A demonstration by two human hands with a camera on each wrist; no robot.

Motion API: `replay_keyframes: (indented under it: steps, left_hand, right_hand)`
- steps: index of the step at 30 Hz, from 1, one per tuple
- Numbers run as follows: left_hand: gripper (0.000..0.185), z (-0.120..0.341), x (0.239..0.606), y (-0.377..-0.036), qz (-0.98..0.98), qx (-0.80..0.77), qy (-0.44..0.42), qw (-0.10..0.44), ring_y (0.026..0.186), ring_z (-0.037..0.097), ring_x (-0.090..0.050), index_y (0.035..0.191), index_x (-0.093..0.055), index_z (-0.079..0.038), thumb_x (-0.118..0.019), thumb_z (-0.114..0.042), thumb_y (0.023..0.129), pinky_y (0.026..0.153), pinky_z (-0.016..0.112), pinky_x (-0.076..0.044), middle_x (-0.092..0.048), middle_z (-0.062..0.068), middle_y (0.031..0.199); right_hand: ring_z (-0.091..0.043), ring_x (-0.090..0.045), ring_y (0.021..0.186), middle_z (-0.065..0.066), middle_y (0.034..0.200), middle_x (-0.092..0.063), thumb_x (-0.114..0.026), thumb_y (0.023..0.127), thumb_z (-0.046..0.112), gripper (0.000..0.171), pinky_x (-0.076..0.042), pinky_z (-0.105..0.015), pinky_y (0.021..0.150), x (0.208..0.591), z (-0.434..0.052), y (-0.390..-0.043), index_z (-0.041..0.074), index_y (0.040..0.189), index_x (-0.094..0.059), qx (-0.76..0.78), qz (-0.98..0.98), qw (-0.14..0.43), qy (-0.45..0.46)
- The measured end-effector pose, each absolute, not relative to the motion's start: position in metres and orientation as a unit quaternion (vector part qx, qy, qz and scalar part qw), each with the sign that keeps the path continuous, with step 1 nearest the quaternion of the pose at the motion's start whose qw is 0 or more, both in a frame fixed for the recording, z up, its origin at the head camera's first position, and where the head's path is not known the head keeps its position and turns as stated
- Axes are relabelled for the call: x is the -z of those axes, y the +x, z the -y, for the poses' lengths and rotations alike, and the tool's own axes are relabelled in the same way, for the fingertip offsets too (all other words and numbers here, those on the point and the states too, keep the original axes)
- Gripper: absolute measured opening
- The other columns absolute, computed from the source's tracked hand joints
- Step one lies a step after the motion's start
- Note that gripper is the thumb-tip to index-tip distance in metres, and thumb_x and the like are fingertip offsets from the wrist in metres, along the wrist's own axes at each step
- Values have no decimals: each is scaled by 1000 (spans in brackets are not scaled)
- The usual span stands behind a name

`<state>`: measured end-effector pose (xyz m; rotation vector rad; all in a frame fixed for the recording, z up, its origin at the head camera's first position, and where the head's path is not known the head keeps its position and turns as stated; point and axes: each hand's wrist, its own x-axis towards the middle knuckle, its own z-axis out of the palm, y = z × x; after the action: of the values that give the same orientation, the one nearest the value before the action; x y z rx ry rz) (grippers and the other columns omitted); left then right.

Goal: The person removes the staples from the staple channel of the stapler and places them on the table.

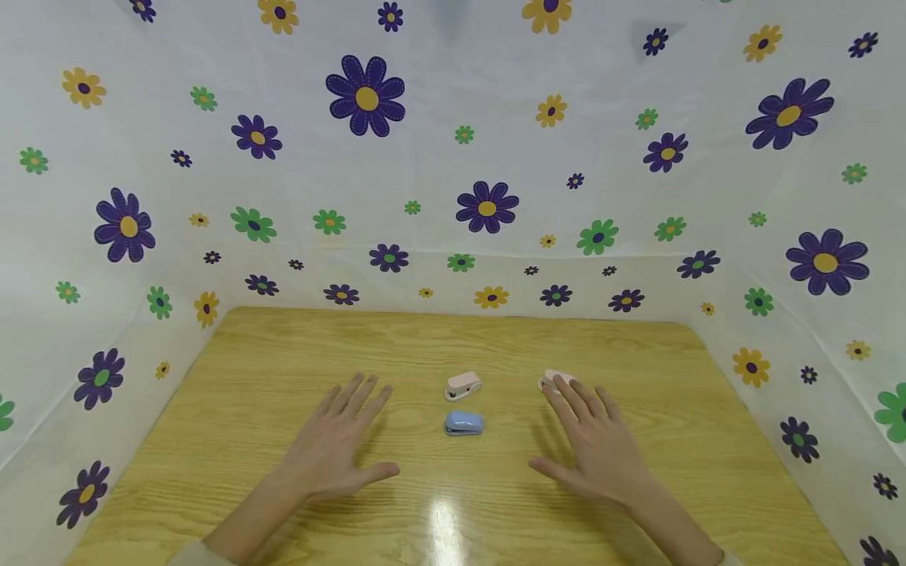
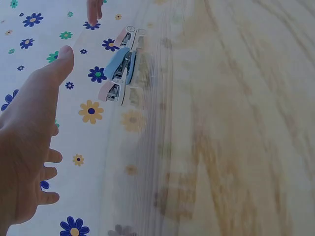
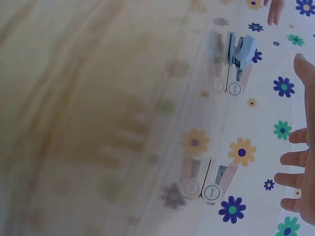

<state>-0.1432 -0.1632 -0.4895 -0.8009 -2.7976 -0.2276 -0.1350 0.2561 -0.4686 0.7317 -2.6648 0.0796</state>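
Note:
Three small staplers lie on the wooden table. A pink stapler and a blue stapler sit one behind the other between my hands. A second pink stapler lies at the fingertips of my right hand, which partly hide it; I cannot tell if they touch. My left hand is spread palm down to the left of the pair and holds nothing. In the left wrist view, the blue stapler lies between the two pink ones. In the right wrist view, the nearer pink stapler is by my fingers.
White cloth printed with flowers walls the table at the back and on both sides. The table's far edge runs along the back cloth. A light glare shows on the near middle of the wood.

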Motion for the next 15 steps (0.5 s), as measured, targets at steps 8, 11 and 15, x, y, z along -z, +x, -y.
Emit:
replay_keyframes:
  steps: [8,11,15]
  left_hand:
    - [100,150,492,-149,946,115,-290,89,156,40,-40,164,-38,-16,-65,-75,88,122,61,-38,-42,16,167]
    - [97,144,494,-153,943,125,-299,81,153,42,-43,162,-42,-16,-65,-75,89,119,63,-42,-46,16,164]
    - [94,138,497,-157,940,121,-311,69,150,42,-47,160,-44,-16,-62,-76,90,116,63,-44,-49,16,161]
  right_hand:
    - [-38,-55,140,-16,154,-57,-45,92,86,98,-42,-60,116,471,-239,-144,9,152,-52,-21,927,212,308]
    - [-39,-57,138,-16,149,-60,-46,93,85,96,-45,-58,115,473,-233,-148,10,150,-54,-20,923,211,322]
    - [-37,-59,135,-13,146,-61,-50,92,84,91,-47,-57,114,475,-224,-151,12,149,-56,-9,925,190,328]
